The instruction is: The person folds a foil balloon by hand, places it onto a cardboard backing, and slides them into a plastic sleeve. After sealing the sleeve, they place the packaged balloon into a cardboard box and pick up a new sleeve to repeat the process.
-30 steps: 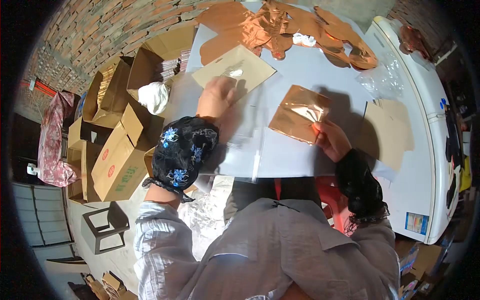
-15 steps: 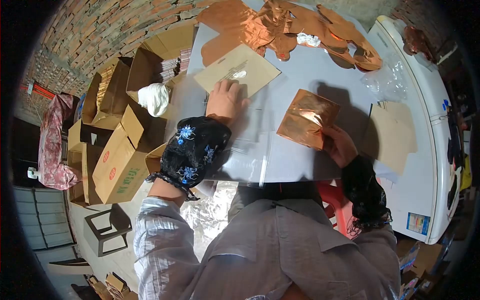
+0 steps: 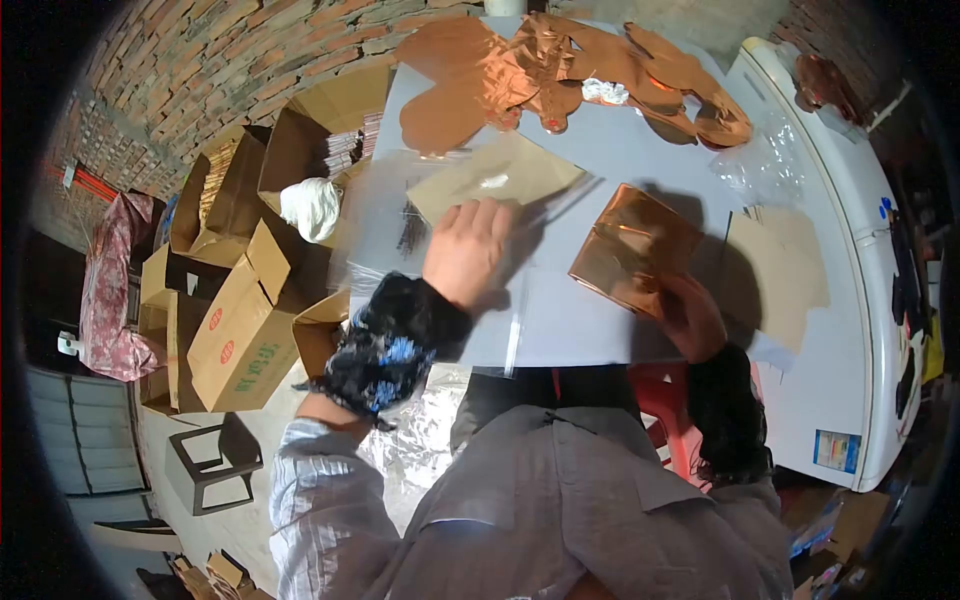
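Cardboard boxes point(image 3: 240, 330) stand on the floor at nine o'clock, off the edge of the grey table point(image 3: 580, 320). The left hand point(image 3: 468, 250) is just left of the table's middle, with its fingers bent down onto a clear bag point(image 3: 390, 215). The bag spreads toward ten o'clock and lies over a brown card point(image 3: 500, 178). The hand is blurred, so I cannot tell whether it pinches the film or only presses on it.

A heap of loose copper foil point(image 3: 560, 70) lies at twelve o'clock. The folded foil square point(image 3: 632, 248) sits at about two o'clock from the table's middle, tilted. The right hand point(image 3: 690, 315) grips its near corner, fingers closed around the edge. More brown card pieces point(image 3: 780, 265) lie at three o'clock.

This looks like the bagging step: one hand handles the bag while the other brings the foil. A next move would need the bag's mouth held open and the foil square kept flat and square to it, since creased foil snags on film.
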`<move>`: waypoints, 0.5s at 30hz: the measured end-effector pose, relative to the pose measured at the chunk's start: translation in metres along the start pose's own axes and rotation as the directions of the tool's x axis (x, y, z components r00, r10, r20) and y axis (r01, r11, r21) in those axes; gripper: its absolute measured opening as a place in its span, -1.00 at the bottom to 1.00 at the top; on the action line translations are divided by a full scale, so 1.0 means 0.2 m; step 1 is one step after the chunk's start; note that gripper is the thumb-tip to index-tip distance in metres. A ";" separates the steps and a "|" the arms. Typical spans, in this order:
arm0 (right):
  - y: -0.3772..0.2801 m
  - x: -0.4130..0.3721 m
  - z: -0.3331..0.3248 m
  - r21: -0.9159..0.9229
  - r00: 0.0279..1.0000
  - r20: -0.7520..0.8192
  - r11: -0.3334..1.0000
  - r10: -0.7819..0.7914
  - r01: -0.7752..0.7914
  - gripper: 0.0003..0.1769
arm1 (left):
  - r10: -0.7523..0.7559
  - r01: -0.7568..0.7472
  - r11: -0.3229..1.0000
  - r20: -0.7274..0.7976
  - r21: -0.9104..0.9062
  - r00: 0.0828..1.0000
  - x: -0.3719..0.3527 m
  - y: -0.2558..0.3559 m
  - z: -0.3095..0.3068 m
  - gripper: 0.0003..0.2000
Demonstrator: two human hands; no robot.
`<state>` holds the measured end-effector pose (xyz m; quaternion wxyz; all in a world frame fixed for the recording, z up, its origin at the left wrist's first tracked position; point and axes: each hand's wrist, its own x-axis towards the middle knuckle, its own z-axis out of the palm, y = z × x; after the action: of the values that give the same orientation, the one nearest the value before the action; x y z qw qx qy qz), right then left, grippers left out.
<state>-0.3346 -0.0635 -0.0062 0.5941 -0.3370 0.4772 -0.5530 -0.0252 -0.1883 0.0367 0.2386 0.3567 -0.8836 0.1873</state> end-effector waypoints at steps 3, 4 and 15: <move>-0.05 -0.24 -0.09 -0.215 0.993 0.042 0.969 -0.114 0.120 -0.72 | 0.066 -0.062 0.996 0.056 -0.064 0.996 -0.04 0.20 -0.13 -0.89; -0.10 -0.34 -0.07 0.040 1.000 -0.011 0.999 -0.018 0.018 -0.71 | 0.083 -0.080 0.993 0.035 -0.083 0.996 -0.06 0.27 -0.13 -0.89; 0.08 -0.99 -0.17 -0.108 0.966 -0.256 0.994 -0.031 0.003 -0.68 | -0.004 0.092 0.863 0.176 -0.497 0.984 -0.21 0.72 -0.08 -0.71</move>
<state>-0.3475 0.1376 0.0061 0.5036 -0.2976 0.5761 -0.5709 -0.0987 -0.0611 0.0029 0.2519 0.3187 -0.9097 -0.0867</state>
